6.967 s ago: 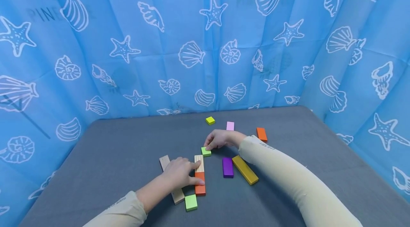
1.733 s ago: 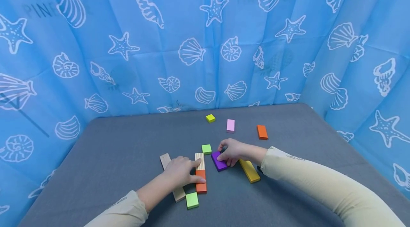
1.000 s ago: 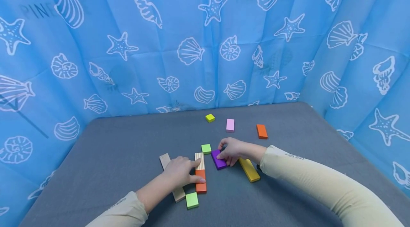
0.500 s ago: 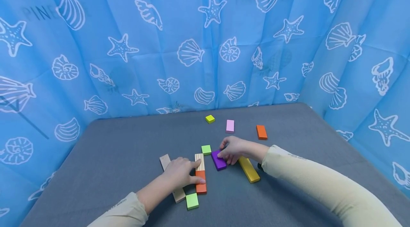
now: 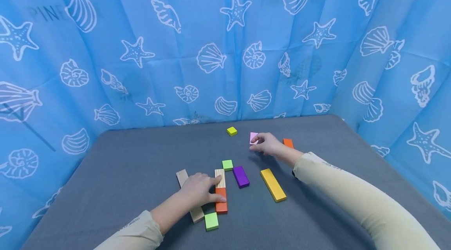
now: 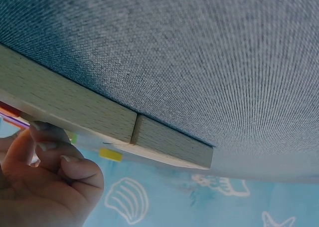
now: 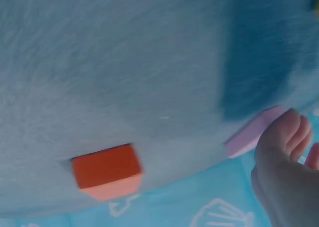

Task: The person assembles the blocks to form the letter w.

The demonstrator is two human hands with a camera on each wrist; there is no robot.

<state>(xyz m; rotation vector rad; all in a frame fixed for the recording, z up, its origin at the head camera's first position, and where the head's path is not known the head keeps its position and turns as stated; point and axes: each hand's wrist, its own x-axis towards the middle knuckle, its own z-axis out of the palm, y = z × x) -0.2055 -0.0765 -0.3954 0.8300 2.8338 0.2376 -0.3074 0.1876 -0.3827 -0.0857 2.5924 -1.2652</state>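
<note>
In the head view, my left hand point(image 5: 199, 191) rests over a line of blocks, its thumb on an orange block point(image 5: 221, 206) and a fingertip on a striped wooden block point(image 5: 219, 177). Beneath that hand, two plain wooden blocks point(image 6: 172, 141) lie end to end, as the left wrist view shows. My right hand point(image 5: 269, 144) hovers beside a pink block point(image 5: 253, 137), thumb and fingers apart, nothing held. A purple block point(image 5: 241, 176) lies tilted, its top corner near a light green block point(image 5: 227, 165). A second light green block point(image 5: 211, 221) sits below the orange one.
A long yellow block point(image 5: 273, 185) lies right of the purple one. Farther back are a small yellow block point(image 5: 231, 131) and another orange block point(image 7: 107, 170), partly behind the right hand in the head view. A blue shell-print curtain point(image 5: 225, 46) surrounds the grey table point(image 5: 141, 152).
Earlier the right hand set the green block, then turned the purple block and slid it left beside it. It has since let go and moved back to the pink block. The left hand stays put.
</note>
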